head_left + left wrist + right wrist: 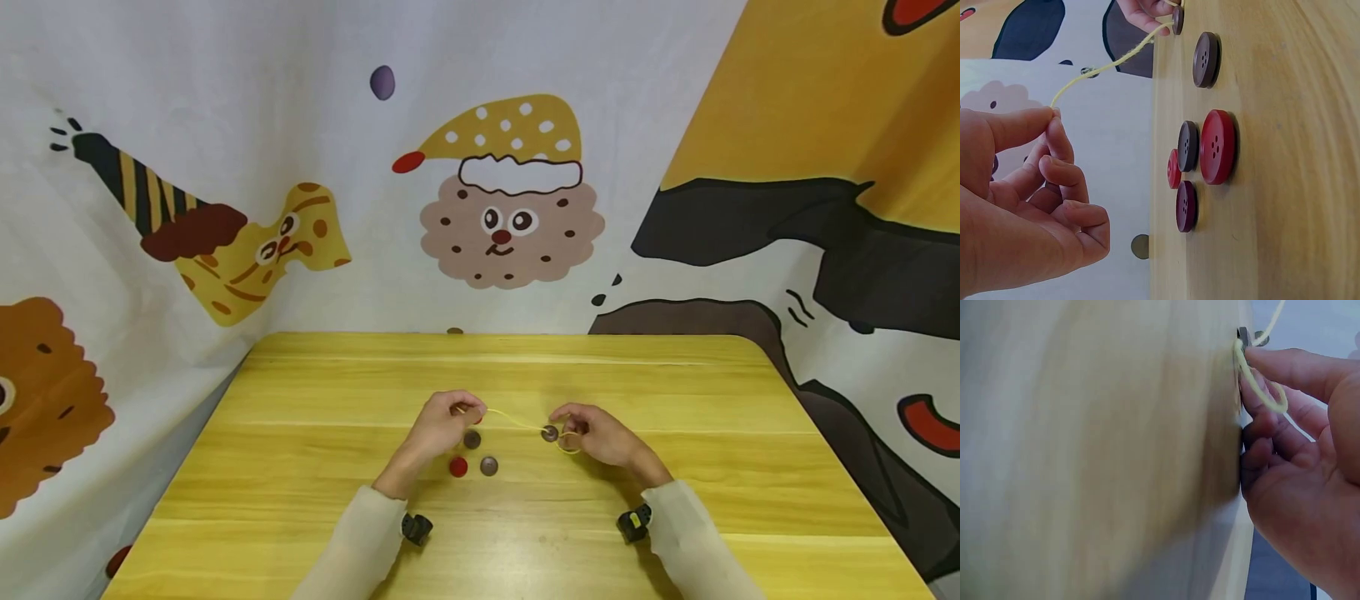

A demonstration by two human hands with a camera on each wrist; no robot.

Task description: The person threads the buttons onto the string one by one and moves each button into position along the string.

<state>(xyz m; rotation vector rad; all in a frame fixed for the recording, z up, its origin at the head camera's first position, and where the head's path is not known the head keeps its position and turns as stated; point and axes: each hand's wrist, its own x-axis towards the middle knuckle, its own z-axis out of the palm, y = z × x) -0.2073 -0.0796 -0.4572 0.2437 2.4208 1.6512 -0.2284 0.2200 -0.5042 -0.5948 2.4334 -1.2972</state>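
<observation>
My left hand [444,423] pinches the end of a yellow string [1107,65] between thumb and forefinger, its other fingers loosely curled. The string runs across to a dark brown button [550,433] and passes through it. At that button's edge, my right hand [600,433] holds it with the fingertips. A loop of the string [1275,403] hangs on the near side of the button, by the right fingers. Below the left hand lie a red button [458,467], a brown button [489,466] and a dark button [472,439].
A small red button [1174,169] and a purple button [1186,206] lie among the others on the wooden table [315,500]. Behind the table hangs a white cloth [322,83] with cartoon prints. Each wrist carries a small black camera [417,528].
</observation>
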